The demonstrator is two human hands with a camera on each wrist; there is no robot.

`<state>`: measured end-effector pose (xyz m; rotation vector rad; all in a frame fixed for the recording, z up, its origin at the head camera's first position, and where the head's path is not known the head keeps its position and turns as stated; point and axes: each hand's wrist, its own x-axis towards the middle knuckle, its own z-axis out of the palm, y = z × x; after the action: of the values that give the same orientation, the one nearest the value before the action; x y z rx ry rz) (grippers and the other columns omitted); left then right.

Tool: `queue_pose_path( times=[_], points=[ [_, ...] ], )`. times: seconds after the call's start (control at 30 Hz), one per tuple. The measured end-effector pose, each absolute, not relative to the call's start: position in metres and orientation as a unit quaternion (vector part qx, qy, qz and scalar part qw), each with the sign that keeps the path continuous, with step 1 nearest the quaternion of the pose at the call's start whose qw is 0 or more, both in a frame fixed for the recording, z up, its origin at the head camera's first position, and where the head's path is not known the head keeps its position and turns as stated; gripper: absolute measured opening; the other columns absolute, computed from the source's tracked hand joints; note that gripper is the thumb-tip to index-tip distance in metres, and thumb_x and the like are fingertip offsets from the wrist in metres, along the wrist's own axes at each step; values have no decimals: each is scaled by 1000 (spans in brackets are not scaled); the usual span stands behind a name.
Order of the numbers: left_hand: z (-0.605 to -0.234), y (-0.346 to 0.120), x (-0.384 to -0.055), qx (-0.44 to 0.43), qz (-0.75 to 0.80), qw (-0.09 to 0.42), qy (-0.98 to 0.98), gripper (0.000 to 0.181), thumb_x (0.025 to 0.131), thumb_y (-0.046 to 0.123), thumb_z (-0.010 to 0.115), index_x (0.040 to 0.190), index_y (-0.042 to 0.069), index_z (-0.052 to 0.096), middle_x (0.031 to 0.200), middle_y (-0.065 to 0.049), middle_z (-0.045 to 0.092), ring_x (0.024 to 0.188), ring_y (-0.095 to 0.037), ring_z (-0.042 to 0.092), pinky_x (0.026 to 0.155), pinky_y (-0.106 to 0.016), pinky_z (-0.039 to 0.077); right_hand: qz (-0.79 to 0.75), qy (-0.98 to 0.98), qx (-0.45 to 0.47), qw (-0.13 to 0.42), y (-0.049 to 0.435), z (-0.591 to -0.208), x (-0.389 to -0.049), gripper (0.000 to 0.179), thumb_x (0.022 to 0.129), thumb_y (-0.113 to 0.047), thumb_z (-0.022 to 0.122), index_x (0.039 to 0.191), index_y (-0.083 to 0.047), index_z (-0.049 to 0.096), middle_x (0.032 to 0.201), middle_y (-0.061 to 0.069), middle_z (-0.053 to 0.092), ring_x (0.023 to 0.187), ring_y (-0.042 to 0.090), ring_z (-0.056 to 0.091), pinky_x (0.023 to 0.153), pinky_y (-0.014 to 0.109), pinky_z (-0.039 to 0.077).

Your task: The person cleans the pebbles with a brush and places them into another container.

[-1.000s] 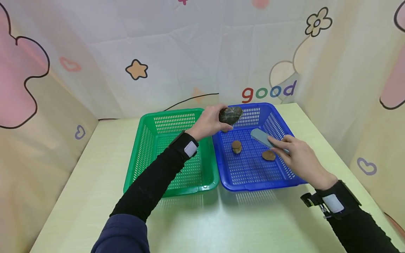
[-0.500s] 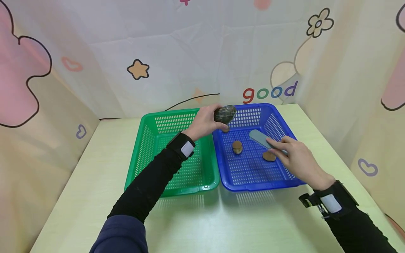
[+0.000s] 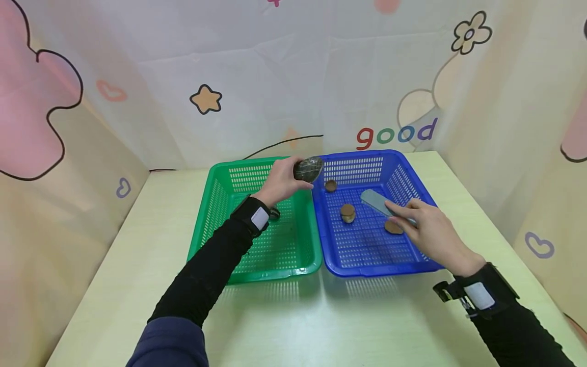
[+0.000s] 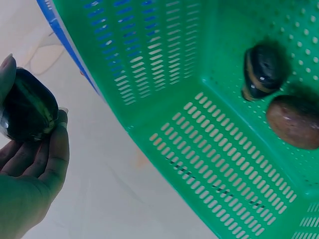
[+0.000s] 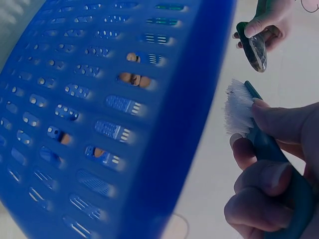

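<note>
My left hand (image 3: 281,181) grips a dark stone (image 3: 309,169) with pale veins, thumb below and fingers above. It is over the back right corner of the green basket (image 3: 275,277), close to where the two baskets meet. A scrubbing brush (image 5: 240,107) with white bristles and a blue-green handle is in my right hand (image 3: 428,229), over the right side of the blue basket (image 3: 380,271). In the right wrist view its bristles face the basket wall, and thumb and fingers wrap the handle.
Brown stones lie in the blue basket: one at the back left (image 3: 330,185), a pair (image 3: 348,213) nearer the middle, and one flat stone (image 3: 393,227) beneath the brush. The green basket holds a dark banded stone (image 4: 264,69) and a reddish-brown stone (image 4: 296,122).
My left hand has carried the dark stone left, from over the blue basket toward the green one, uncovering the back left brown stone. My right hand with the brush has barely moved.
</note>
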<state>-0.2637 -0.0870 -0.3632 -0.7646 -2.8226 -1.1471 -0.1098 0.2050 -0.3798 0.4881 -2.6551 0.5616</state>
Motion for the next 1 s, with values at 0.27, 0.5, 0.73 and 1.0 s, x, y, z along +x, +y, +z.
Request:
queue_pose_path(
  times=[0.27,0.5,0.73,1.0],
  points=[
    [-371,-100,-266,-220,-363,-17,-905,60,84,21,76,135,6,49,128,-14,58,113,-25,58,94,-32,48,198,-944,180,192,203,-381,-109,38,85,-6,71,123,-5,66,72,-1,50,63,10,37,52,19,31],
    [-375,-109,-268,-212,-363,-13,-907,58,82,19,78,132,4,52,125,-15,60,110,-28,60,92,-36,49,198,-948,175,179,203,-379,-107,39,86,-7,71,124,-5,65,74,0,51,66,12,39,54,20,31],
    [-382,-118,-272,-201,-339,-18,-919,58,80,18,79,130,2,54,123,-16,61,108,-29,59,92,-38,49,199,-951,170,167,200,-378,-108,40,86,-10,71,125,-6,64,74,0,50,66,13,39,53,20,31],
    [-389,-128,-274,-192,-330,-33,-924,52,81,16,78,126,2,56,120,-16,62,105,-29,59,89,-39,50,204,-951,170,158,198,-378,-108,39,87,-10,70,125,-5,64,75,1,52,66,13,40,52,19,31]
  ],
)
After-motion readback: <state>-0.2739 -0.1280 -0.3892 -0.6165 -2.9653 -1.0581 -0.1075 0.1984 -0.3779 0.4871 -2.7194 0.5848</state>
